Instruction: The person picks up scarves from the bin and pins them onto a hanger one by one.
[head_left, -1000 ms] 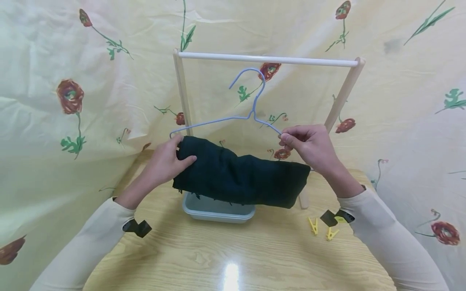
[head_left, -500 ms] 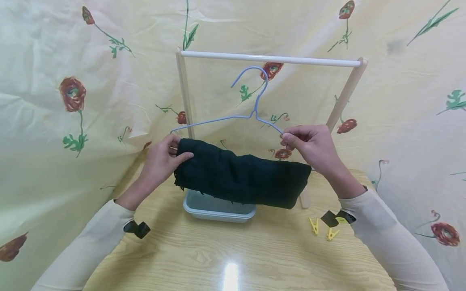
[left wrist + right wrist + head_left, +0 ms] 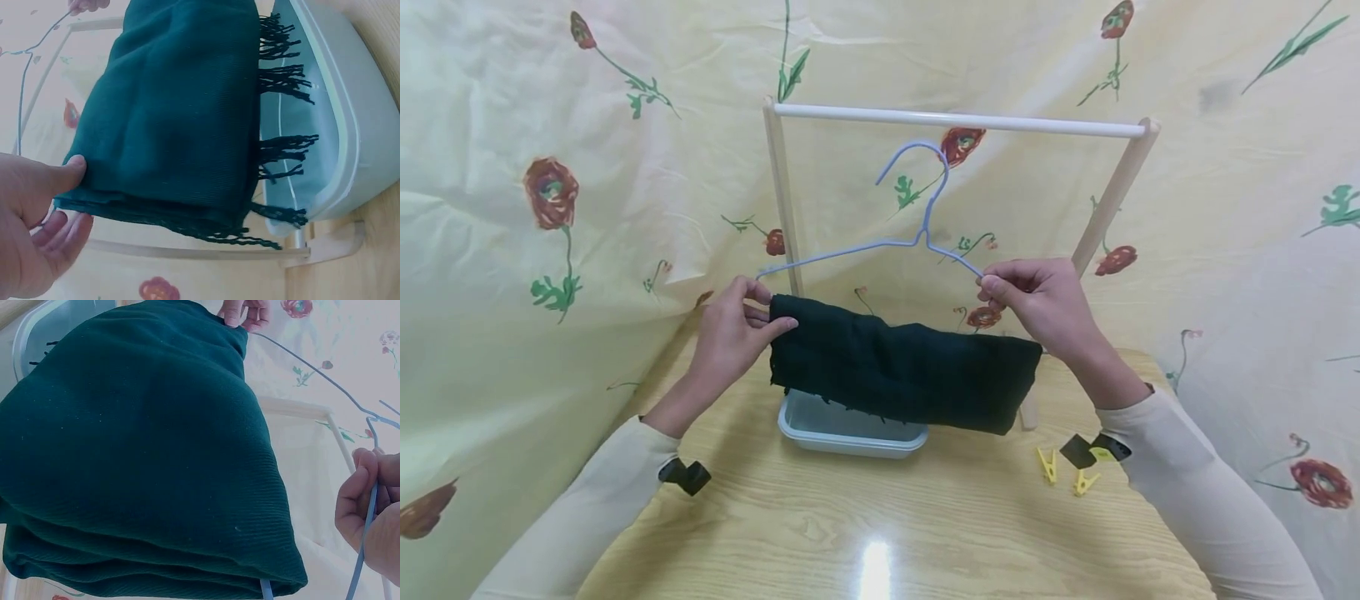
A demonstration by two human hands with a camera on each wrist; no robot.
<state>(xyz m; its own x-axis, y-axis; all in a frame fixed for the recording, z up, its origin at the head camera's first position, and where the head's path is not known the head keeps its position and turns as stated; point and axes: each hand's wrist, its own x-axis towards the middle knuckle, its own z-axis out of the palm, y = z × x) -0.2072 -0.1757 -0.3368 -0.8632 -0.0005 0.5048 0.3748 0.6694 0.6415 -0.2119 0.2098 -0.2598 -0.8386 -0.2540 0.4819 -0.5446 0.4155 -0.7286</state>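
A dark green fringed scarf (image 3: pixel 910 375), folded in layers, hangs over the lower bar of a blue wire hanger (image 3: pixel 850 250). In the right wrist view, the hanger (image 3: pixel 267 589) shows at the scarf's folded end. My left hand (image 3: pixel 730 329) pinches the scarf's upper left corner, thumb in front and fingers behind, close to the hanger's left end. In the left wrist view, fringe strands (image 3: pixel 284 150) dangle from the scarf's lower edge. My right hand (image 3: pixel 1037 300) pinches the hanger's right shoulder between thumb and fingers, with the hook upright above.
Behind the hanger stands a rack with a white rail (image 3: pixel 962 122) and wooden posts (image 3: pixel 1108 200). A pale blue basin (image 3: pixel 850 446) sits below the scarf on the wooden table (image 3: pixel 775 525). Two yellow clothespins (image 3: pixel 1082 482) lie at the right. Flowered cloth (image 3: pixel 647 167) surrounds the table.
My left hand has drawn back slightly, and its thumb lies nearer the scarf's left edge. The scarf's left end has shifted a little right and down. My right hand keeps its hold.
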